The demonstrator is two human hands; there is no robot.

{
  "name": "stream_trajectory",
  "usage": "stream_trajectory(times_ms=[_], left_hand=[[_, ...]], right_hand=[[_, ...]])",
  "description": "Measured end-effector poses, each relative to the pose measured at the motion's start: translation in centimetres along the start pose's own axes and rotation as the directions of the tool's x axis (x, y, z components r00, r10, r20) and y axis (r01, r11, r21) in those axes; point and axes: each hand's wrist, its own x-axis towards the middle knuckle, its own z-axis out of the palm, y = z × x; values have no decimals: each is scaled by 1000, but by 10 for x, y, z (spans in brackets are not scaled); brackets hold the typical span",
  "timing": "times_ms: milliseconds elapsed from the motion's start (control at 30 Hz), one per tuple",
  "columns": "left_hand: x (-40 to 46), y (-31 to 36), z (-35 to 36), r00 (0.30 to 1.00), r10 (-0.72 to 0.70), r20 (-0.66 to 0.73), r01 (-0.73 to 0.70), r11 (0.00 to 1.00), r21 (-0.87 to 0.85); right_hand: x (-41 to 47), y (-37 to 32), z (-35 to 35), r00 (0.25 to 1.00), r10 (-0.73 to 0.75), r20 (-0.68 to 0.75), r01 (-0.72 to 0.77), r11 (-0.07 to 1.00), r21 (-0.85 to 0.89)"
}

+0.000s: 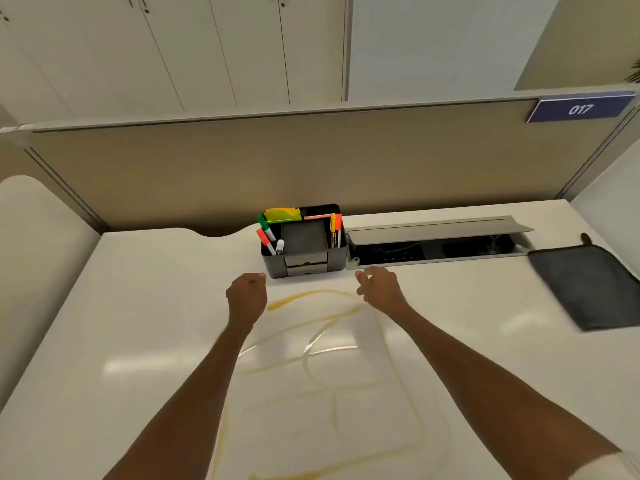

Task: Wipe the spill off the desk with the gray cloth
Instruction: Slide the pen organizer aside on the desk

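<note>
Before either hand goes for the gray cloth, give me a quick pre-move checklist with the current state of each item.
1. Gray cloth in view and uncovered, lying flat at the desk's right edge: ok.
2. Right hand empty, fingers loosely spread: ok.
3. Left hand empty: cannot tell; it is curled and its palm is hidden.
4. Path from right hand to cloth over bare desk: ok; the open cable tray lies behind that line.
5. Spill not yet wiped, yellow streaks between and under both forearms: ok to proceed.
6. Pen organizer stands just beyond the spill's far edge, close to both hands: not ok for wide strokes.
</note>
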Motion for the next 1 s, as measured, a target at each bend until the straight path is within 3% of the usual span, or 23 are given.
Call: stream_trajectory(times_ms=[100,267,733,1000], left_hand=[[22,9,5,995,-102,7,101,974,-201],[52,17,16,986,-158,53,165,966,-200],[83,16,15,964,-254,83,266,945,-191],[83,-3,-28,955,-292,49,294,923,-248]], right_hand=[[25,-15,9,993,115,-7,-109,961,255],[56,-39,17,992,121,39,-127,939,318],[88,-47,42,976,171,-132,-134,960,246],[79,-69,74,995,71,-69,-55,977,208]])
